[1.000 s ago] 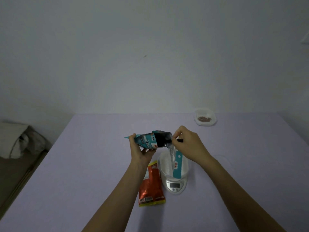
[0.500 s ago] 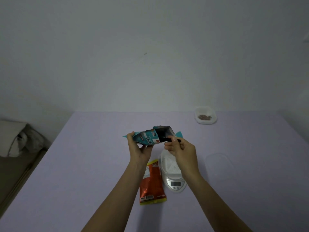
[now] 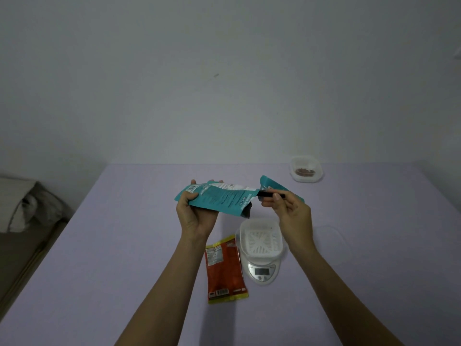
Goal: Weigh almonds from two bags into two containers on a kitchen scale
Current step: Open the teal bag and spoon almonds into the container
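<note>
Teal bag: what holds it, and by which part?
The left hand grips the teal bag at its barcode end; the right hand pinches the dark edge at its opposite end.

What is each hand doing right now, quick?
Left hand: grips the teal bag at its bottom end.
Right hand: pinches the same bag's top edge.

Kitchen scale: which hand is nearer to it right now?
Right. The right hand is raised just beyond the scale, pinching the teal bag's top end; the left hand holds the bag's other end, farther left.
</note>
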